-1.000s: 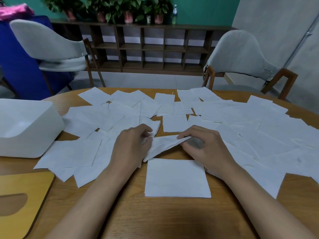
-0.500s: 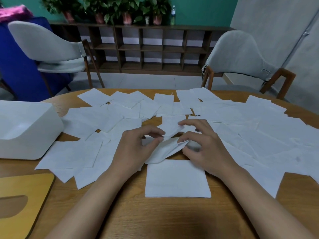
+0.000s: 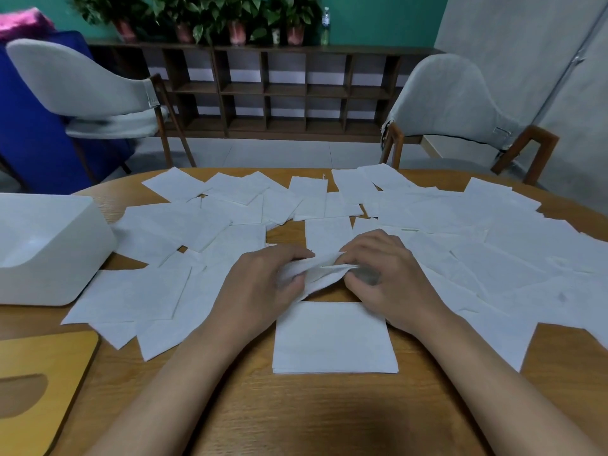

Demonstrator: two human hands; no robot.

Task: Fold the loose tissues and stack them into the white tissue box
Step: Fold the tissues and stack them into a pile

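**Q:** Hand status?
**A:** Left hand (image 3: 260, 284) and right hand (image 3: 388, 281) each pinch one end of a crumpled tissue (image 3: 322, 274), just beyond the folded tissue (image 3: 334, 337).
**Q:** Box location?
**A:** White tissue box (image 3: 49, 251) stands far left on the table (image 3: 296, 416), well apart from both hands.

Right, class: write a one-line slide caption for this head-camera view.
Left hand and right hand pinch a tissue beyond the folded stack; white tissue box at left.

white tissues (image 3: 335, 337), tan table (image 3: 296, 416) (woodgrain)
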